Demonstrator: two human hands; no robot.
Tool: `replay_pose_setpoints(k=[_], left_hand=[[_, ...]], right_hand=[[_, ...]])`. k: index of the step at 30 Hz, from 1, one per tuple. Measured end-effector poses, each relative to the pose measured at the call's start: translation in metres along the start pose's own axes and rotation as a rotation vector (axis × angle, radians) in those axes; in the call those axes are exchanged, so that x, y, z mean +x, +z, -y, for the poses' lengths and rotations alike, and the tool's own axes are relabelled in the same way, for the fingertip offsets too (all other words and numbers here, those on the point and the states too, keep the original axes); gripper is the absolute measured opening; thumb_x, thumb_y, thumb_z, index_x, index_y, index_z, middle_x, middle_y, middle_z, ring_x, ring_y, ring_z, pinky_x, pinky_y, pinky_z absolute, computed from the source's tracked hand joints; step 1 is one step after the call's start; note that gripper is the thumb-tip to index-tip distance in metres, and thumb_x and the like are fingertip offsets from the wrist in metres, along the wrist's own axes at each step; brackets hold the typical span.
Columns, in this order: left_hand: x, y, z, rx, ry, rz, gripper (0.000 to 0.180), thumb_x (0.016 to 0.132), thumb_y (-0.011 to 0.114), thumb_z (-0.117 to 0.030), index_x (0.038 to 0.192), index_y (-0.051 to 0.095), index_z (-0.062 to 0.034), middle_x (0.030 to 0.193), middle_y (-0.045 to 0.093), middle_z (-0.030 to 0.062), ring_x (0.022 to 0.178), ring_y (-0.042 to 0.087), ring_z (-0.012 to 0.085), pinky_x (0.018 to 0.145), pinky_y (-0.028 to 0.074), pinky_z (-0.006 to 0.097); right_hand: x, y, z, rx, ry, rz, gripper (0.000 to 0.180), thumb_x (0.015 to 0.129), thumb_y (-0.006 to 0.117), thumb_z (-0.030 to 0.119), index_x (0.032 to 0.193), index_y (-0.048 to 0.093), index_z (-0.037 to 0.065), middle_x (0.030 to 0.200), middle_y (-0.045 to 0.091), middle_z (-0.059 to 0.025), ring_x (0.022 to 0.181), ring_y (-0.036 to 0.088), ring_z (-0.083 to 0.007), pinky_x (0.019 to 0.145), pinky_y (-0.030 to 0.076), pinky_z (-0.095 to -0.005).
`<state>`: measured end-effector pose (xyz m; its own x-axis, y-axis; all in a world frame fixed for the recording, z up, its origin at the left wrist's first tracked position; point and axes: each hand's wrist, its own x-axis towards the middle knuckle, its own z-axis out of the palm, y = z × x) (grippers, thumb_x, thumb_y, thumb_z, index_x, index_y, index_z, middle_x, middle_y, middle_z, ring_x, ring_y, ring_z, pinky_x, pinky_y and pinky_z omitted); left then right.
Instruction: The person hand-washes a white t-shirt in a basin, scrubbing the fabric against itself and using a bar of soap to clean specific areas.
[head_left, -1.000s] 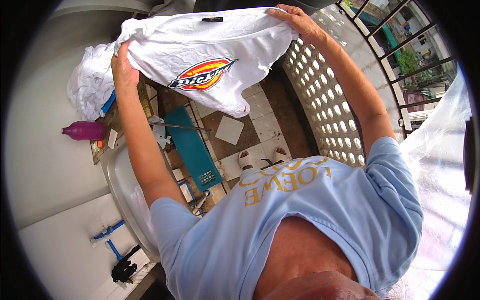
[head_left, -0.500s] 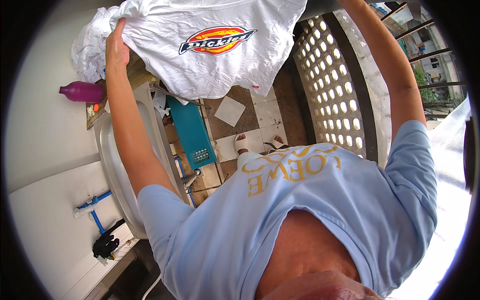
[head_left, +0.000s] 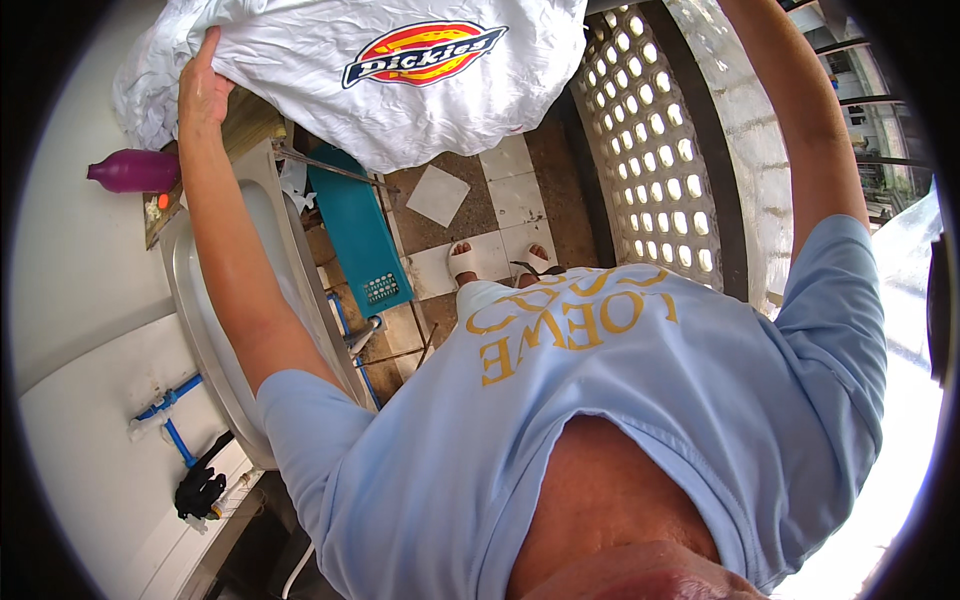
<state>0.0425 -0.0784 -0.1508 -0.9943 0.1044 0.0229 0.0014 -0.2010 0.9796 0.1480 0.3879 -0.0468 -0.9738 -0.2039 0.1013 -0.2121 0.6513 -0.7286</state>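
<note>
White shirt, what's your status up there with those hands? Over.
Left hand gripping white shirt. Right hand beyond picture's upper edge, hold unseen. Shirt spread out, colourful print showing. Bunched white cloth beside left hand.

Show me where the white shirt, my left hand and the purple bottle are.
White shirt (head_left: pixel 405 112): head view, on plain cloth just below the printed emblem.
Left hand (head_left: pixel 203 92): head view, on the middle of the hand.
Purple bottle (head_left: pixel 140 171): head view, on its rounded body.
</note>
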Motion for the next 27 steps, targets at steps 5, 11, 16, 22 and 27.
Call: replay_pose_setpoints(k=[5, 11, 16, 22, 27], left_hand=[[-0.001, -0.003, 0.000, 0.018, -0.021, 0.011, 0.044, 0.088, 0.065, -0.023, 0.120, 0.054, 0.0046, 0.118, 0.060, 0.0119, 0.107, 0.058, 0.0231, 0.092, 0.047, 0.039], [-0.005, 0.006, 0.003, 0.068, 0.023, 0.037, 0.039, 0.088, 0.063, -0.011, 0.121, 0.050, 0.0039, 0.121, 0.055, 0.0117, 0.111, 0.055, 0.0255, 0.096, 0.044, 0.045], [0.011, -0.033, 0.012, 0.014, -0.100, 0.201, 0.037, 0.087, 0.060, -0.014, 0.120, 0.052, 0.0020, 0.119, 0.058, 0.0106, 0.110, 0.056, 0.0239, 0.094, 0.045, 0.042], [-0.036, 0.004, 0.014, -0.228, -0.135, 0.211, 0.047, 0.085, 0.051, -0.015, 0.129, 0.047, 0.0008, 0.127, 0.056, 0.0120, 0.119, 0.051, 0.0256, 0.103, 0.035, 0.042], [-0.059, 0.022, 0.026, -0.250, 0.015, 0.344, 0.072, 0.076, 0.051, -0.011, 0.144, 0.030, -0.0054, 0.144, 0.038, 0.0112, 0.133, 0.035, 0.0269, 0.111, 0.026, 0.042]], right_hand=[[0.001, 0.003, 0.005, -0.059, -0.011, -0.044, 0.052, 0.080, 0.070, 0.048, 0.102, 0.067, 0.001, 0.090, 0.066, -0.0034, 0.084, 0.060, -0.0146, 0.077, 0.049, -0.0315], [-0.001, -0.004, -0.005, -0.107, 0.001, -0.047, 0.055, 0.080, 0.069, 0.049, 0.105, 0.067, 0.001, 0.093, 0.066, -0.0050, 0.088, 0.060, -0.0168, 0.080, 0.049, -0.0328], [0.002, 0.007, -0.001, -0.097, 0.005, -0.070, 0.051, 0.081, 0.069, 0.050, 0.097, 0.068, 0.002, 0.085, 0.064, -0.0034, 0.083, 0.057, -0.0135, 0.074, 0.047, -0.0329], [-0.008, 0.006, 0.012, -0.335, 0.026, -0.113, 0.049, 0.082, 0.067, 0.051, 0.089, 0.067, 0.003, 0.079, 0.061, -0.0035, 0.080, 0.056, -0.0140, 0.070, 0.045, -0.0345], [-0.007, 0.004, 0.007, -0.213, 0.040, -0.065, 0.054, 0.079, 0.069, 0.052, 0.097, 0.067, 0.001, 0.084, 0.065, -0.0073, 0.084, 0.058, -0.0169, 0.074, 0.047, -0.0351]])
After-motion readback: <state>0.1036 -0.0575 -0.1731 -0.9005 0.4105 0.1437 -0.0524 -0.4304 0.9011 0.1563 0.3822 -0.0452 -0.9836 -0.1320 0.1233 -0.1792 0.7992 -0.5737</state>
